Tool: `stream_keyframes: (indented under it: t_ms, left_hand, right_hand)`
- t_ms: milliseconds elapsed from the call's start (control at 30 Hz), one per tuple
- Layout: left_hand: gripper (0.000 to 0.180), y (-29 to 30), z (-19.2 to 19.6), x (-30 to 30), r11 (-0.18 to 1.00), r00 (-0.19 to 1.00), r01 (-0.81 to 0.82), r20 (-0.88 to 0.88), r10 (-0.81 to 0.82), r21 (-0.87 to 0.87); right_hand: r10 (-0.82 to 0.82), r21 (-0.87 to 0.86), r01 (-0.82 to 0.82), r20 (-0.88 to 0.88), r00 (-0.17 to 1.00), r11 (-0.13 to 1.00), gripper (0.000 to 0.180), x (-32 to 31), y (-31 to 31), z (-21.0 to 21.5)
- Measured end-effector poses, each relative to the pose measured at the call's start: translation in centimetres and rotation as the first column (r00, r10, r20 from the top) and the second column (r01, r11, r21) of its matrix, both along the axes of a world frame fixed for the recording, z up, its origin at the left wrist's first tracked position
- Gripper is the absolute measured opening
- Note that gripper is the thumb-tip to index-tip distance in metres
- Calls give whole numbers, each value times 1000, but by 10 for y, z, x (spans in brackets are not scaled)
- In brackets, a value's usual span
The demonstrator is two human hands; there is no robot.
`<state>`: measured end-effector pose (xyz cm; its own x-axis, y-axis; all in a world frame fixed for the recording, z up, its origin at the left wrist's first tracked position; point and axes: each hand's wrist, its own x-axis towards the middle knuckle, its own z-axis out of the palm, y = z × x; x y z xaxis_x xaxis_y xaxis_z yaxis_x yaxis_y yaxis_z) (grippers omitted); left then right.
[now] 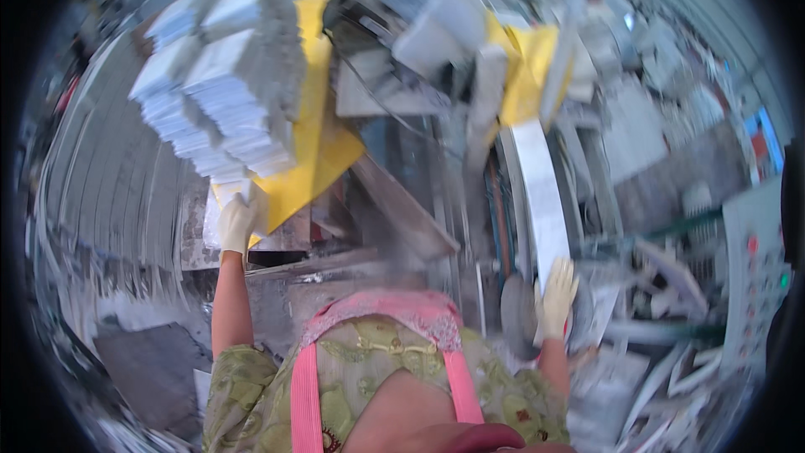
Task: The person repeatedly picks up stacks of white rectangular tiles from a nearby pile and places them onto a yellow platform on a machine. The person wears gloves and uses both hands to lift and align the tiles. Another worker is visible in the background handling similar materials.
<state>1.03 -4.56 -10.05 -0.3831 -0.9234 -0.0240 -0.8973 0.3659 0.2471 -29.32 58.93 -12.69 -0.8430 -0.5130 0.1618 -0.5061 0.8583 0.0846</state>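
While the picture is blurred, the gloved left hand is raised with its fingers closed on the lower corner of a yellow sheet that lies under the stacked white paper bundles. The gloved right hand is spread, fingers wide, against the near end of a long white strip just beside a grey machine; whether it grips the strip I cannot tell.

A blurred workshop: ribbed metal sheeting curves down the left of the frame, and a dark slab lies on the littered floor at lower left. At right a grey control panel with coloured buttons stands under bright, even light; scraps crowd the lower right.
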Motion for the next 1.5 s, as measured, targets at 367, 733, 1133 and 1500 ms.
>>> stream_keyframes:
  t_ms: [367,733,1133,1500]
  left_hand:
    - [65,-43,-16,10,996,996,86,36,-86,20]
    - [56,24,23,-11,998,1000,-26,-3,26,48]
    - [59,25,30,-12,999,1000,14,-1,-14,41]
    - [58,27,31,-9,996,1000,28,-6,-28,85]
  right_hand:
    - [215,70,-206,-166,963,976,63,-37,-16,30]
    - [146,31,-145,-14,989,989,90,-67,-50,4]
    - [169,5,-170,34,985,985,86,-67,-36,5]
    - [-145,-303,229,275,950,925,52,-72,-40,39]
